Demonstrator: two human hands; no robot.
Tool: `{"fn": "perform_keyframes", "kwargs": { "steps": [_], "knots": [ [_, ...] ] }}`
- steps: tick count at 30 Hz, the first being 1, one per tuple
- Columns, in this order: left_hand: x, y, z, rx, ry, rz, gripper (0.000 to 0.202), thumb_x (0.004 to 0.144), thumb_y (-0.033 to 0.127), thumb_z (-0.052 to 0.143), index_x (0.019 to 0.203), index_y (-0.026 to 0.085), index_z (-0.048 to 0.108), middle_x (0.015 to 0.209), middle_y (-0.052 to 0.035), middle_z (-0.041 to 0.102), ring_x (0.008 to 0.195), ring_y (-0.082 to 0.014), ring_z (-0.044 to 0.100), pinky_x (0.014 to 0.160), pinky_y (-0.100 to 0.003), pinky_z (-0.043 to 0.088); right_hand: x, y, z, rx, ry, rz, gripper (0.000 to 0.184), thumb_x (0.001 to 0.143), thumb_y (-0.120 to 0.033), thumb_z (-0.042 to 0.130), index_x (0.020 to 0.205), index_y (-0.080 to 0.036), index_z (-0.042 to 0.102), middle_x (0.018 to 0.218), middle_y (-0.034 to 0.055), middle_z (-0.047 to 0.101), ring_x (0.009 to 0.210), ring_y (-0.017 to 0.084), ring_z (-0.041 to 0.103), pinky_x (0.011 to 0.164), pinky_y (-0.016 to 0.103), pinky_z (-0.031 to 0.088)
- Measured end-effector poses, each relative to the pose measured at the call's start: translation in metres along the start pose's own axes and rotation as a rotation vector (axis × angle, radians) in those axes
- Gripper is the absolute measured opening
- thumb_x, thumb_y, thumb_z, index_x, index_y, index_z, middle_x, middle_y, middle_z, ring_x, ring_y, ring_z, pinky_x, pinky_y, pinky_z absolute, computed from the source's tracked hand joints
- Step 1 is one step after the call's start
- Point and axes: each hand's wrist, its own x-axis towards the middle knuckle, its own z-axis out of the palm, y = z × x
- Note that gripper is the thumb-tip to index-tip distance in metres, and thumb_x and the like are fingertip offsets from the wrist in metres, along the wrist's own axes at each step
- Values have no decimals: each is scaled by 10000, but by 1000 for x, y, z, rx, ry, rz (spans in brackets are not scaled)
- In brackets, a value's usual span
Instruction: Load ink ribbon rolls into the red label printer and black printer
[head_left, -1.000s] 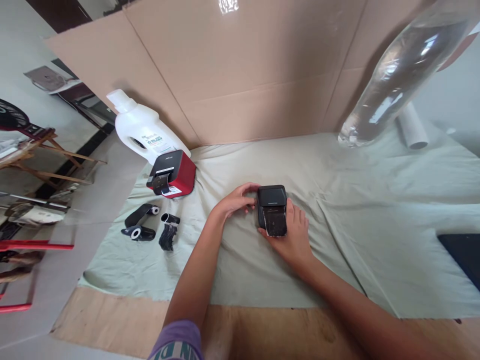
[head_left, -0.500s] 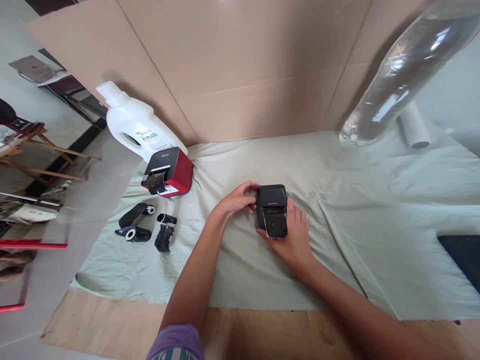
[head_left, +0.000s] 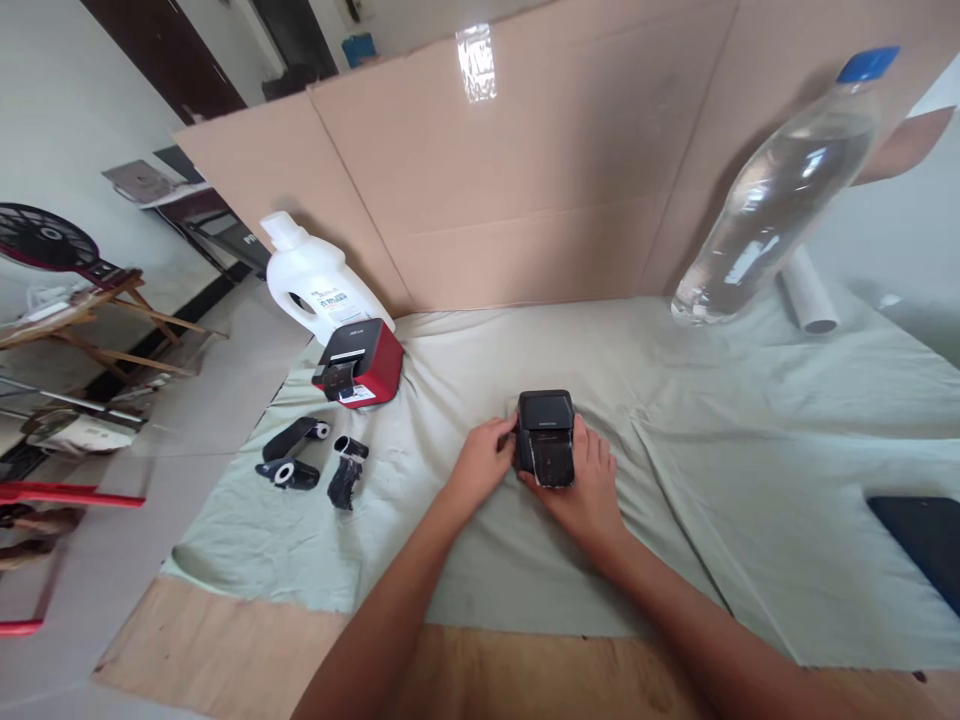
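A small black printer sits on the pale green cloth near the middle. My left hand grips its left side with curled fingers. My right hand cups its right side and front edge. A shiny black strip hangs at the printer's front, between my two hands.
A red and black label printer and a white detergent bottle stand at the back left. Black ribbon rolls lie left of my hands. A clear water bottle, a white paper roll, a cardboard screen and a dark flat object surround the cloth.
The view has tilted upward, showing more of the bottle and screen. My left hand has slid from the printer's back left corner down along its left side. The right hand keeps its hold.
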Motion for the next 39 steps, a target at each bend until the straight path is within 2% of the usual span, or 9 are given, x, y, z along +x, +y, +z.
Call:
{"fn": "perform_keyframes", "kwargs": {
  "steps": [5, 10, 14, 17, 21, 25, 30, 34, 39],
  "knots": [
    [-8, 1, 13, 145, 76, 61, 416, 908, 140, 438, 1220, 179, 711, 896, -74, 631, 801, -193, 600, 806, -296, 499, 1, -1, 0, 41, 9, 12, 964, 760, -615, 669, 1484, -91, 307, 1270, 223, 572, 1117, 392, 525, 911, 502, 407],
    [-10, -3, 19, 249, 88, 102, 478, 897, 99, 414, 1308, 143, 655, 988, -123, 635, 917, -244, 607, 906, -349, 492, 2, -2, -1, 47, 7, 35, 958, 756, -623, 659, 1472, -81, 326, 1268, 221, 571, 1121, 397, 519, 910, 503, 403],
    [-12, -5, 23, 277, 117, 96, 531, 890, 94, 420, 1378, 179, 611, 1004, -111, 639, 948, -238, 614, 920, -335, 489, 1, -1, 2, 45, 26, 15, 954, 762, -632, 644, 1477, -88, 323, 1257, 217, 572, 1112, 395, 518, 904, 499, 399],
    [-12, -9, 25, 189, 163, 77, 497, 899, 117, 439, 1345, 197, 642, 981, -84, 644, 915, -214, 613, 892, -313, 491, 1, 0, 3, 34, 31, 7, 957, 768, -632, 640, 1482, -84, 314, 1261, 217, 571, 1126, 395, 513, 911, 496, 394],
    [-8, -15, 26, -84, 210, 85, 396, 931, 191, 472, 1253, 193, 702, 929, -43, 640, 897, -177, 597, 882, -290, 482, 1, -1, 2, 22, 19, 1, 976, 769, -620, 654, 1487, -59, 301, 1298, 230, 559, 1160, 394, 498, 940, 495, 378],
    [-5, -18, 26, -219, 273, 125, 407, 911, 185, 502, 1268, 180, 697, 948, -31, 605, 907, -143, 576, 906, -259, 453, 1, -2, 2, 25, 8, 6, 977, 767, -601, 670, 1485, -51, 303, 1305, 237, 558, 1172, 389, 491, 953, 483, 366],
    [1, -14, 24, -246, 285, 123, 471, 880, 140, 502, 1319, 196, 665, 947, -18, 578, 918, -127, 567, 910, -233, 445, 1, -3, 2, 29, 21, -2, 952, 772, -571, 674, 1482, -51, 311, 1294, 235, 561, 1177, 389, 482, 949, 477, 365],
    [18, -7, 22, -235, 310, 64, 507, 903, 153, 481, 1390, 214, 607, 1013, -27, 623, 971, -140, 591, 970, -251, 444, 0, -3, 1, 35, 39, -15, 928, 781, -556, 665, 1482, -54, 322, 1282, 232, 561, 1167, 387, 488, 944, 475, 363],
    [39, 4, 13, -30, 291, 56, 457, 960, 222, 422, 1367, 190, 627, 1122, -69, 679, 1130, -185, 588, 1070, -308, 405, -1, -5, -2, 32, 32, -12, 948, 774, -557, 676, 1483, -38, 319, 1289, 233, 557, 1171, 382, 485, 951, 467, 364]
  ]
}}
